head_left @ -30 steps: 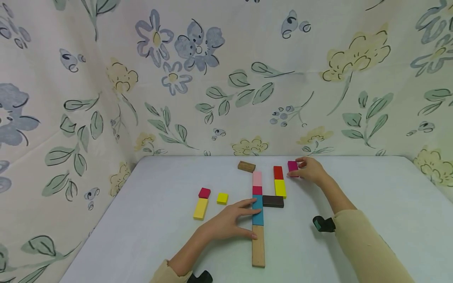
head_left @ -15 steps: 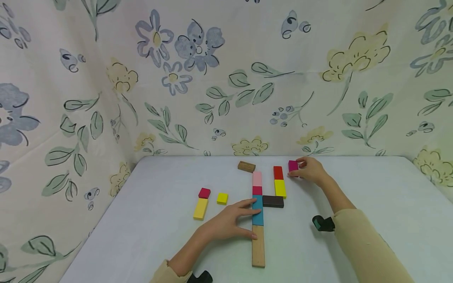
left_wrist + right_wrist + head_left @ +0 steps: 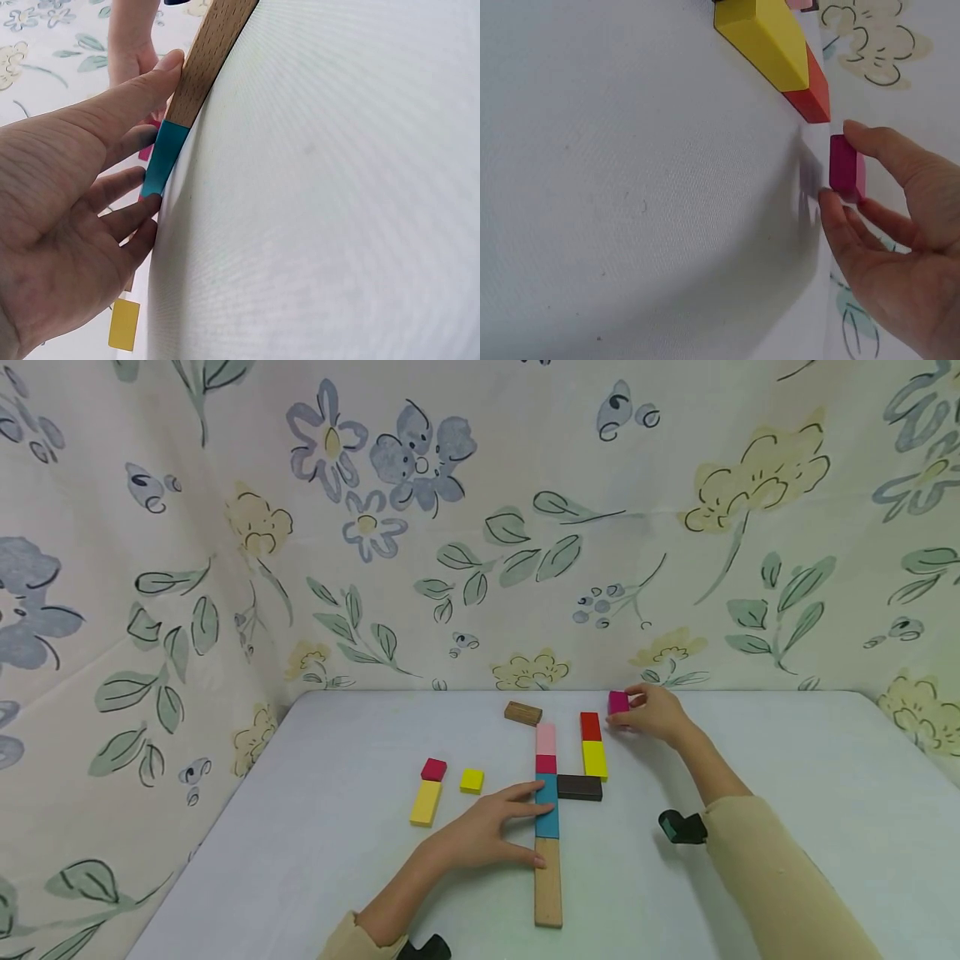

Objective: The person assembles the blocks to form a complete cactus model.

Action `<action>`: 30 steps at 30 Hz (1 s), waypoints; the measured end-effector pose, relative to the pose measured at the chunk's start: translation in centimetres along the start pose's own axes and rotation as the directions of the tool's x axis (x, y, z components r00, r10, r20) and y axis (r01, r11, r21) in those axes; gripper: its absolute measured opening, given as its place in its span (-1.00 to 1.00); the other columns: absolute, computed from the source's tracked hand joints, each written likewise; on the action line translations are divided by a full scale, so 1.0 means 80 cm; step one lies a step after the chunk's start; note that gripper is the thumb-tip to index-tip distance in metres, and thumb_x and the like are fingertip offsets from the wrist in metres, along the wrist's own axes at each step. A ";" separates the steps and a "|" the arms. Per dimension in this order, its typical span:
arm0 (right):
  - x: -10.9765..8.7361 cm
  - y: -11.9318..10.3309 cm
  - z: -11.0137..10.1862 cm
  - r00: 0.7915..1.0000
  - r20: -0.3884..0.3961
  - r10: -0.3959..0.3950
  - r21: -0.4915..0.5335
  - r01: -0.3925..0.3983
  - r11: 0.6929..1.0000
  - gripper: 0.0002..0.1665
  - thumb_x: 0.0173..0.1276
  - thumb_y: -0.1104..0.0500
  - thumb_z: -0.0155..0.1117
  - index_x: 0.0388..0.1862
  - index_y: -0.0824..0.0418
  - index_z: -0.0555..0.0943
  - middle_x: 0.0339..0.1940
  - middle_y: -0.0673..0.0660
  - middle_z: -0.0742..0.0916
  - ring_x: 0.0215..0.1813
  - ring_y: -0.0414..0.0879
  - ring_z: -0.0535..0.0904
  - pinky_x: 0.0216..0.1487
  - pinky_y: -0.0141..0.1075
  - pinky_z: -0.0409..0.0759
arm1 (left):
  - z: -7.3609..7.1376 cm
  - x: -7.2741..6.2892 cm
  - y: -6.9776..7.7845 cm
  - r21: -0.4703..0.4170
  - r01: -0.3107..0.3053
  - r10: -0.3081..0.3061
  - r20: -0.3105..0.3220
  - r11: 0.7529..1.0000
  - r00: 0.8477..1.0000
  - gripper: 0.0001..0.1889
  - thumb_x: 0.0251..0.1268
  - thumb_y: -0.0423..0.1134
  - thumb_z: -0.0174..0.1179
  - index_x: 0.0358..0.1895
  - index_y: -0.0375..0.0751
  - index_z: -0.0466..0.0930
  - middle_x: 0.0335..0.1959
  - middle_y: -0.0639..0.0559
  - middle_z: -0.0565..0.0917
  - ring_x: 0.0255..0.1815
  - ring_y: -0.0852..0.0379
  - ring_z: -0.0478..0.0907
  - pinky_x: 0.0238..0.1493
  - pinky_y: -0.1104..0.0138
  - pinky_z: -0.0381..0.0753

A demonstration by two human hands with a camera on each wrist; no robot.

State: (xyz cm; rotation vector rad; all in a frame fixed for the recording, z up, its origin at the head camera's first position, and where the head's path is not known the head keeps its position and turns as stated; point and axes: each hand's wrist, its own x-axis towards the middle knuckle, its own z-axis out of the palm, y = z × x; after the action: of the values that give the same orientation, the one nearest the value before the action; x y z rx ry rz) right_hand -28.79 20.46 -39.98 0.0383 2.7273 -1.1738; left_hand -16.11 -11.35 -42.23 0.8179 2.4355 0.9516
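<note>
A magenta block (image 3: pixel 618 701) is pinched between the thumb and fingers of my right hand (image 3: pixel 656 718) near the table's back edge. In the right wrist view, the same magenta block (image 3: pixel 846 166) is off the table, its shadow beside it. My left hand (image 3: pixel 483 831) lies along a row of blocks, fingers spread and nearly straight. Its fingertips touch the blue block (image 3: pixel 550 823), and its thumb touches the long wooden block (image 3: pixel 548 897). Farther up this row come a crimson block (image 3: pixel 546 764) and a pink block (image 3: pixel 545 739).
A dark brown block (image 3: pixel 580 787) juts right from the row. Behind it a yellow block (image 3: pixel 595 760) meets a red block (image 3: pixel 590 727). One wooden block (image 3: pixel 522 713) lies at the back. Leftward are a long yellow block (image 3: pixel 425 803), a red block (image 3: pixel 433 769) and a small yellow block (image 3: pixel 472 781).
My right hand has risen slightly and shifted a little left and back with the magenta block. The left hand and the other blocks stay where they were.
</note>
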 end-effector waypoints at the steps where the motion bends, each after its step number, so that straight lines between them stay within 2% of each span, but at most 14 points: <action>1: 0.000 -0.002 0.000 1.000 0.001 -0.005 0.000 0.005 1.000 -0.07 0.40 0.05 0.47 0.52 0.50 0.27 0.37 0.56 0.47 0.35 0.41 0.41 0.36 0.17 0.62 | 0.000 0.000 0.000 0.001 0.000 0.000 0.000 1.000 1.000 -0.29 0.31 0.02 0.49 0.52 0.12 0.51 0.70 0.15 0.23 0.71 0.03 0.12 0.62 0.01 0.31; 13: 0.001 -0.023 0.008 0.998 -0.020 -0.064 -0.006 0.064 0.998 -0.12 0.38 0.08 0.48 0.48 0.50 0.32 0.35 0.54 0.52 0.33 0.38 0.45 0.32 0.15 0.65 | 0.000 0.001 -0.002 0.022 -0.008 0.008 0.002 1.000 1.000 -0.28 0.31 0.05 0.49 0.53 0.13 0.50 0.70 0.16 0.22 0.71 0.04 0.11 0.63 0.01 0.29; 30: 0.006 -0.054 0.037 0.996 -0.014 -0.083 -0.001 0.083 0.997 -0.13 0.35 0.10 0.50 0.47 0.48 0.35 0.34 0.52 0.54 0.30 0.35 0.51 0.29 0.10 0.68 | -0.001 0.000 -0.001 0.017 -0.005 0.005 0.014 1.000 1.000 -0.29 0.33 0.03 0.48 0.54 0.11 0.49 0.71 0.14 0.21 0.71 0.03 0.11 0.63 0.01 0.29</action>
State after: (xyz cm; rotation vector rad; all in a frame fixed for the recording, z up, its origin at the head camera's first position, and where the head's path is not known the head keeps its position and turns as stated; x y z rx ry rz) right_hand -29.21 15.34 -38.98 -0.0682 2.7659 -1.1992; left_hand -16.18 -11.41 -42.25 0.8343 2.4340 0.9258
